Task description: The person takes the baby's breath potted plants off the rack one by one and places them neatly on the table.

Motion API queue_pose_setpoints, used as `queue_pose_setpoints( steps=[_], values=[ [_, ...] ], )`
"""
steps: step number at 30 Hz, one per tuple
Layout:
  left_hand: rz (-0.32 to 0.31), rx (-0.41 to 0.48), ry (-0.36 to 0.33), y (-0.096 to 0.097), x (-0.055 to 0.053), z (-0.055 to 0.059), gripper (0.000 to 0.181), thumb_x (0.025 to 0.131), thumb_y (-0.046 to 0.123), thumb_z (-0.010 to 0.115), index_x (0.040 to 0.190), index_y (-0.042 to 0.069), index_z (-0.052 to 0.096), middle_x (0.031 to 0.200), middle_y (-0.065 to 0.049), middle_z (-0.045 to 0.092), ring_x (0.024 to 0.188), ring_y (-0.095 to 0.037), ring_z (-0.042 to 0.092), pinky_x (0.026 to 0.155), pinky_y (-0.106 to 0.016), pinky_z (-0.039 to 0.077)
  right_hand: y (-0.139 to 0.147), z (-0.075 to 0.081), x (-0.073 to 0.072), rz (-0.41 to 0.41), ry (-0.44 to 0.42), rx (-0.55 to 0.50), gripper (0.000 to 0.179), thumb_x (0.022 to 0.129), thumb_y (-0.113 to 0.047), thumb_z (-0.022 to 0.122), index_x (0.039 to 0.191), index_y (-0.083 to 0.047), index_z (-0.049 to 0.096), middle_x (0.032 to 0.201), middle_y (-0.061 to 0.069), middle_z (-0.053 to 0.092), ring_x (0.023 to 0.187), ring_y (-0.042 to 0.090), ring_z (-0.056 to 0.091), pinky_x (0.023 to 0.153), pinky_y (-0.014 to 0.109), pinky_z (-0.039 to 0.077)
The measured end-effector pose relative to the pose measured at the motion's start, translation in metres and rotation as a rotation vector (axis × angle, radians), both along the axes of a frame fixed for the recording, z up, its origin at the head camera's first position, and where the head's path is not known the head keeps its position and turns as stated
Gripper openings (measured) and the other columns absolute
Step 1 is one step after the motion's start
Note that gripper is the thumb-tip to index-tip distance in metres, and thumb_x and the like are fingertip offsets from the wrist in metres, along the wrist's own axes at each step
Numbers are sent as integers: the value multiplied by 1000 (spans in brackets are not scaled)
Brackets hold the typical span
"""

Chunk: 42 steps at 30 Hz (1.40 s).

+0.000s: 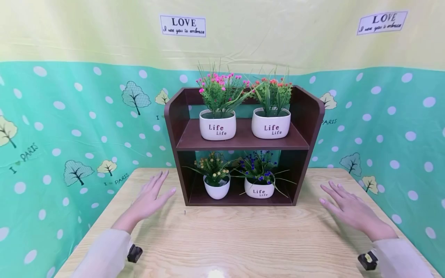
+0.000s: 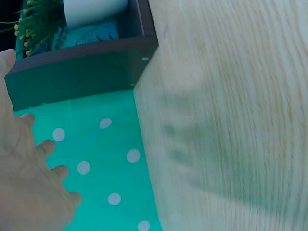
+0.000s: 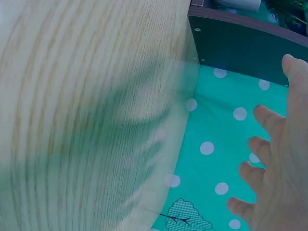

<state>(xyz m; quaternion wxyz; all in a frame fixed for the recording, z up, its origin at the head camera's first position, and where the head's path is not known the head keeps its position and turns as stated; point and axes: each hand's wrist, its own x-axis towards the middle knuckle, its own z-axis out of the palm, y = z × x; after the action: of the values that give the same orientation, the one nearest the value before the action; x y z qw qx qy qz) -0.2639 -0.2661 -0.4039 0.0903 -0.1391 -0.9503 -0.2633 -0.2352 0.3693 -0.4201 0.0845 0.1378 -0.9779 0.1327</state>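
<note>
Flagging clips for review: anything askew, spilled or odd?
Nothing looks spilled or toppled. The lower-left pot on the brown shelf lacks visible lettering, unlike the other three pots, and a small dark speck marks the tabletop.

A dark-brown two-tier shelf (image 1: 242,145) stands on the pale wood-grain bench (image 1: 240,239) before a dotted green cloth (image 1: 45,146). Its upper tier bears a white pink-flowered pot (image 1: 217,126) left of a white red-flowered pot (image 1: 270,124); its lower, a white yellow-flowered pot (image 1: 217,190) left of a white blue-flowered pot (image 1: 259,190).

Brown shelf (image 1: 242,147) on wood-grain table (image 1: 240,239)
</note>
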Motion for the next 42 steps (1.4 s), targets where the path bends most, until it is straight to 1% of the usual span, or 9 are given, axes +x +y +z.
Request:
queue_pose_setpoints(
  steps=[5, 11, 18, 21, 25, 29, 34, 38, 42],
  values=[
    [-20, 111, -51, 5, -5, 4, 78, 103, 56, 43, 162, 18, 8, 164, -21, 8, 147, -48, 8, 108, -73, 13, -2, 1, 0, 11, 1, -6, 63, 106, -47, 42, 157, -12, 32, 159, 26, 23, 142, 53, 22, 100, 77, 20],
    [-29, 303, -116, 14, -10, 12, 77, 105, 54, 40, 162, 17, 4, 166, -17, 5, 149, -44, 3, 110, -71, 10, -4, 4, 1, 31, -14, -61, 61, 107, -44, 40, 156, -9, 32, 159, 27, 23, 142, 54, 21, 99, 79, 18],
    [-35, 547, -136, 29, -14, 27, 72, 106, 46, 42, 162, 16, 7, 165, -17, 14, 150, -39, 11, 114, -63, 15, -8, 9, -1, 61, -22, -127, 59, 108, -42, 41, 154, -6, 36, 158, 28, 26, 140, 54, 25, 101, 75, 21],
    [-22, 632, -147, 35, -15, 31, 73, 105, 51, 43, 162, 18, 10, 164, -14, 17, 150, -36, 15, 115, -61, 15, -11, 11, -2, 82, -14, -164, 58, 108, -40, 42, 152, -4, 38, 156, 28, 28, 139, 54, 27, 103, 73, 23],
    [10, 711, -155, 43, -16, 37, 75, 102, 55, 45, 161, 20, 15, 163, -11, 22, 148, -33, 22, 117, -56, 17, -15, 13, -4, 101, -6, -202, 56, 108, -38, 43, 150, -1, 40, 155, 29, 31, 139, 54, 28, 104, 72, 24],
    [28, 787, -127, 50, -17, 43, 74, 102, 53, 49, 161, 20, 18, 162, -12, 25, 146, -32, 27, 117, -51, 21, -18, 15, -4, 106, -7, -222, 56, 108, -37, 43, 148, 1, 43, 152, 30, 35, 138, 54, 30, 103, 72, 25],
    [28, 952, -74, 61, -19, 52, 69, 103, 45, 53, 157, 14, 24, 158, -11, 29, 144, -26, 30, 117, -45, 24, -20, 18, -4, 113, 10, -225, 51, 108, -35, 45, 142, 3, 49, 145, 29, 45, 134, 52, 37, 101, 69, 30],
    [43, 1055, -35, 68, -22, 58, 64, 102, 41, 57, 151, 9, 32, 151, -10, 36, 138, -21, 36, 115, -41, 27, -23, 23, -3, 130, 26, -227, 47, 108, -33, 46, 139, 2, 52, 140, 26, 51, 131, 49, 42, 100, 65, 34],
    [77, 1130, 8, 74, -24, 63, 57, 100, 39, 61, 143, 10, 39, 141, -9, 41, 131, -20, 41, 112, -40, 29, -26, 29, -3, 138, 31, -221, 46, 108, -33, 46, 138, 1, 54, 139, 22, 54, 131, 45, 45, 99, 63, 36]
  ],
)
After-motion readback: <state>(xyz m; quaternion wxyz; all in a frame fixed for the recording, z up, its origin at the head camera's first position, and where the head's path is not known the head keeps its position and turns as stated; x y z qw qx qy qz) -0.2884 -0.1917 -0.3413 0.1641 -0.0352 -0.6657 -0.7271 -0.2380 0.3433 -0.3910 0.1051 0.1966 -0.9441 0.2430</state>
